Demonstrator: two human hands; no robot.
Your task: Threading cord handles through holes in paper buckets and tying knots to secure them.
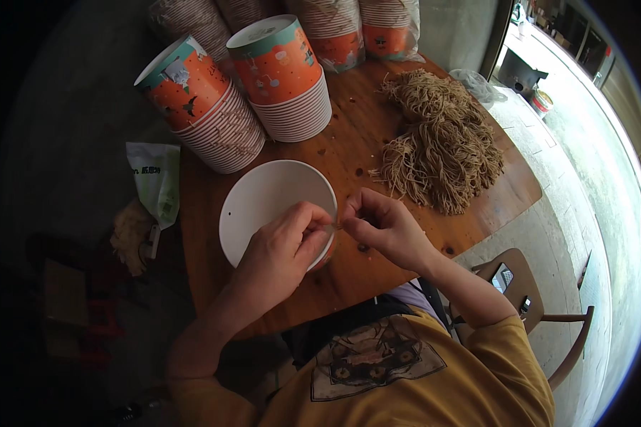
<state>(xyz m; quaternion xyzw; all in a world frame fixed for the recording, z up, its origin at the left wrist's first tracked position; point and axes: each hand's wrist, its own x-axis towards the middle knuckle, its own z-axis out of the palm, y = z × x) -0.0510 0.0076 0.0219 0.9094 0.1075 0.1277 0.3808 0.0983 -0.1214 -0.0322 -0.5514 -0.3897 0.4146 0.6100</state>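
Workshop-like room, stacked tubs (279,82), heaped cord (445,146)

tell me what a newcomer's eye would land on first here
Probably the big heap of tan strands on the right side of the wooden table, then the tall stacks of orange paper buckets at its far left. Nearer the person, a white-lined bucket opens upward, with the left hand overlapping it in view and the right hand just to its right.

Phone (502,277) on brown chair (525,272)
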